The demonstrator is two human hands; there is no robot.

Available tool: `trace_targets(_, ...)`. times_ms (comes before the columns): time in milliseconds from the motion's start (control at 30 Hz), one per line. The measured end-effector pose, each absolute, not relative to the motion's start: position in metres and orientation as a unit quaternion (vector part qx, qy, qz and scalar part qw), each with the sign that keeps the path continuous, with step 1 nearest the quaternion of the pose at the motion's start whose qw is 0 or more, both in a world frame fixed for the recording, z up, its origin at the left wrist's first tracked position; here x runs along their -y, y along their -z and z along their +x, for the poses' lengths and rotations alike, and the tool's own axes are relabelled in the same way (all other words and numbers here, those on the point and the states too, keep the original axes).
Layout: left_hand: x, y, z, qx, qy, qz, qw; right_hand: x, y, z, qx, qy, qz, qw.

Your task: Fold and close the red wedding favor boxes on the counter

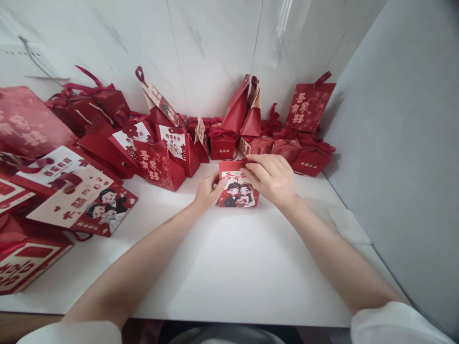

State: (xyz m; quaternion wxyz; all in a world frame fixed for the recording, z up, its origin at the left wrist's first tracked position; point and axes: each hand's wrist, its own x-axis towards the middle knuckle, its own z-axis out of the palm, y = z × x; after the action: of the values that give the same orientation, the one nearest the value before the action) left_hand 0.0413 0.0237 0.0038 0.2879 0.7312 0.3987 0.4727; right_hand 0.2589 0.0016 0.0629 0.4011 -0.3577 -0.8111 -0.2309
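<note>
A small red gift box [238, 195] with a cartoon bride and groom on its front stands on the white table [229, 267], in front of me. My left hand [210, 190] grips its left side, the thumb on the front face. At the box's top right, my right hand [271, 177] has its fingers closed on the upper edge and covers part of the printed lettering. The fingertips behind the box are hidden. Just behind it sit several little red boxes with ribbon bows, one of them a red box [223, 145] with gold print.
Red and white gift bags [86, 203] and boxes crowd the left side. A large red box [28, 255] stands at the front left. More red boxes [311, 155] line the marble-look wall [215, 48]. A grey panel [405, 143] bounds the right.
</note>
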Motion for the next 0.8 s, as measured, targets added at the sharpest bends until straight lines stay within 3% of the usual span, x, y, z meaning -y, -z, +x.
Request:
trace_targets(267,-0.024,-0.004,0.041,-0.399,-0.470,0.733,0.286,-0.001,-0.066,0.255,0.806,0.214,-0.365,0.415)
trace_targets(433,-0.024,-0.003,0.039,-0.379,-0.474,0.736,0.299,-0.002,-0.072,0.256,0.775,0.020,-0.424,0.468)
trace_targets(533,-0.025,-0.018,0.038,-0.341,-0.487,0.752,0.286,-0.001,-0.082,0.259,0.783,-0.094,-0.443,0.428)
trace_targets(633,-0.024,-0.052,0.037,-0.340,-0.476,0.772,0.247,0.004,-0.094,0.261,0.808,-0.133,-0.424,0.388)
trace_targets(800,-0.011,-0.117,0.036,-0.330,-0.318,0.861,0.218,0.018,-0.113,0.265,0.852,-0.143,-0.382,0.327)
